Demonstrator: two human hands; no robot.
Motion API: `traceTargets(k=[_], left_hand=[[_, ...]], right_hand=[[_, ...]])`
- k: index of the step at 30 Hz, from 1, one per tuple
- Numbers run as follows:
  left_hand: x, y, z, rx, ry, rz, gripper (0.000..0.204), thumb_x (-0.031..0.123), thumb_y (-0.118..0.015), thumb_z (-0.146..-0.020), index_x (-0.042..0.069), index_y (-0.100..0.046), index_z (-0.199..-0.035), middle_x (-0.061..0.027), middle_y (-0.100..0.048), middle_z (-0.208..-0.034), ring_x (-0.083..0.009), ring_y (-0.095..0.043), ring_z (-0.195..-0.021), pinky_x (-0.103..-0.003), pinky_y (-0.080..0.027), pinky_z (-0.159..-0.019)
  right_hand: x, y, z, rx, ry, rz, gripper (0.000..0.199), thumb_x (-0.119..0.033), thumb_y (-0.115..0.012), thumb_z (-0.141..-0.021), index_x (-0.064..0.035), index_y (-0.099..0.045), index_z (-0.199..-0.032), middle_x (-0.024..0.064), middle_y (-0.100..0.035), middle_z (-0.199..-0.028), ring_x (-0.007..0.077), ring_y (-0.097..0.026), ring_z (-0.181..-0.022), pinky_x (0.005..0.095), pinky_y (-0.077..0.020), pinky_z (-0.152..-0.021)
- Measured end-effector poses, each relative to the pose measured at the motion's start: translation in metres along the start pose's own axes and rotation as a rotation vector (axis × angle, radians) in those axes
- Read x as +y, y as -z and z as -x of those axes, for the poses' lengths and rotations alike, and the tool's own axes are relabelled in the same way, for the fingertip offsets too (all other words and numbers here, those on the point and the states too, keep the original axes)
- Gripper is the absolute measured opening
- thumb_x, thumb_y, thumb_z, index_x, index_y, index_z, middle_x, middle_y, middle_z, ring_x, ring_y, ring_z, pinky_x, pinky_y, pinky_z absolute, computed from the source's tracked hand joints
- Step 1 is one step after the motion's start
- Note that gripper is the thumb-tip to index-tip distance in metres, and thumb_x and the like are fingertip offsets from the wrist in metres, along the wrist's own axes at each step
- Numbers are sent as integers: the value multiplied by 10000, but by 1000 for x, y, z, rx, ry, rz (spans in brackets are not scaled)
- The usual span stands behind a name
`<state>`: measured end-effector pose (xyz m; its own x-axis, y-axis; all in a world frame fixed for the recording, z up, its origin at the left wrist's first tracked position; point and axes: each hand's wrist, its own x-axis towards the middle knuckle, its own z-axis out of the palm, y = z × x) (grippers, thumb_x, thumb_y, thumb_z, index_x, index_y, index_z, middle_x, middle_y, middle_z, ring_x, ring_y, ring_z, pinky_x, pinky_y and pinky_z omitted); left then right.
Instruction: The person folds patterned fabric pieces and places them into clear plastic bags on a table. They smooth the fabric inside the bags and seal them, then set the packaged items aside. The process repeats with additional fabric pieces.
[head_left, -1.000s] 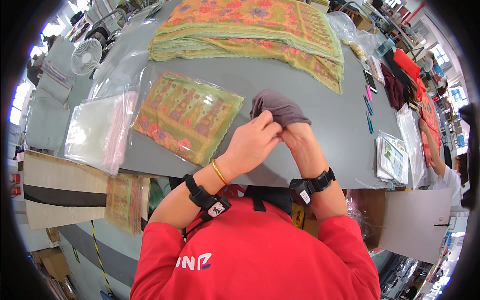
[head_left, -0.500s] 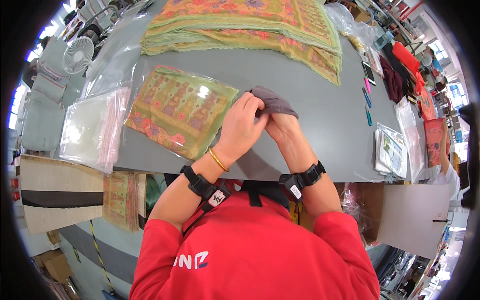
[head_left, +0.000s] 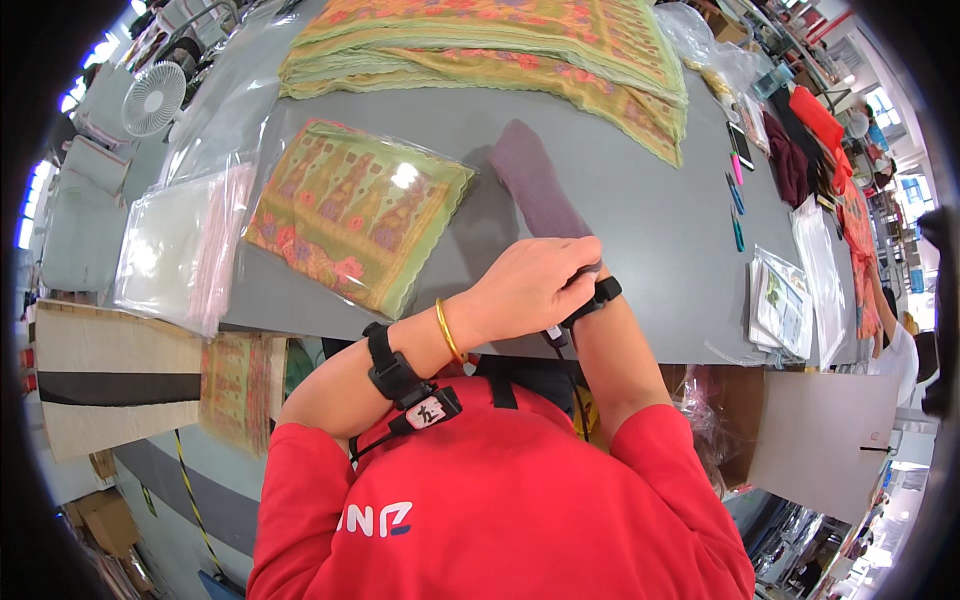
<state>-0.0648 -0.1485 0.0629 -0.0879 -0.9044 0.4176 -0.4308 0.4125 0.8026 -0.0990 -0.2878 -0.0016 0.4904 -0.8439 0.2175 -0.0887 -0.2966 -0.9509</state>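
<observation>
A purple-grey sock-like piece of cloth (head_left: 537, 178) covers my right hand, whose fingers are hidden inside it and reach away from me over the table. My left hand (head_left: 530, 288) crosses over and grips the cloth's edge near my right wrist, just above a black wrist strap (head_left: 598, 300). My right forearm (head_left: 622, 350) comes up bare from the red sleeve. Left of the hands lies a folded green and orange floral cloth (head_left: 355, 220) in a clear bag, touched by neither hand.
Stacked floral cloths (head_left: 480, 50) lie at the far side of the grey table (head_left: 660, 270). Clear bags (head_left: 175, 255) are piled at the left. Along the right are a phone (head_left: 740, 146), pens, small scissors-like tools and a packet of cards (head_left: 780, 308). Another person (head_left: 895, 345) is at far right.
My left hand has pulled the cloth's edge down from my right fingers toward the wrist. The cloth now covers the whole right hand, which has straightened outward.
</observation>
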Motion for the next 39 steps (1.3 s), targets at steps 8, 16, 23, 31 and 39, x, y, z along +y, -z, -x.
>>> traceTargets(k=[8, 16, 23, 31, 39], left_hand=[[10, 4, -13, -151, 166, 358, 152, 128, -623, -999, 18, -518, -1008, -151, -537, -774, -327, -518, -693, -419, -448, -637], [-13, 26, -25, 119, 126, -6, 196, 212, -690, -981, 52, -588, -1030, -151, -608, -831, -331, -603, -733, -396, -506, -689], [-54, 7, 12, 273, 371, 791, 329, -3, -626, -978, 5, -555, -1299, -17, -604, -937, -112, -584, -845, -284, -495, -756], [-58, 21, 9, -19, 235, 258, 380, -31, -624, -908, 30, -647, -1282, -135, -708, -1065, -274, -687, -917, -390, -553, -808], [-55, -2, 50, -354, -71, -249, 97, 59, -635, -882, 47, -697, -955, -154, -693, -942, -396, -667, -865, -488, -540, -751]], right_hand=[[9, -19, -31, 24, -168, 53, 494, -485, -575, -1027, -13, -682, -1128, 119, -724, -1074, 255, -671, -929, 351, -533, -824], [-17, -19, -66, -37, -484, -948, 783, -692, -478, -1042, 38, -592, -1302, 249, -636, -1371, 322, -625, -1183, 449, -486, -1076], [-48, 10, -80, -83, -229, -1903, 603, -512, -466, -1100, 32, -546, -1346, 179, -634, -1288, 348, -589, -1174, 550, -434, -1149], [-74, 8, -72, -108, -223, -2001, 527, -486, -467, -1097, 8, -583, -1239, 157, -662, -1096, 312, -604, -1016, 560, -450, -1111], [-67, -1, -73, -318, -115, -528, 488, -494, -560, -1062, -24, -689, -1034, 59, -646, -803, 202, -580, -736, 335, -485, -709]])
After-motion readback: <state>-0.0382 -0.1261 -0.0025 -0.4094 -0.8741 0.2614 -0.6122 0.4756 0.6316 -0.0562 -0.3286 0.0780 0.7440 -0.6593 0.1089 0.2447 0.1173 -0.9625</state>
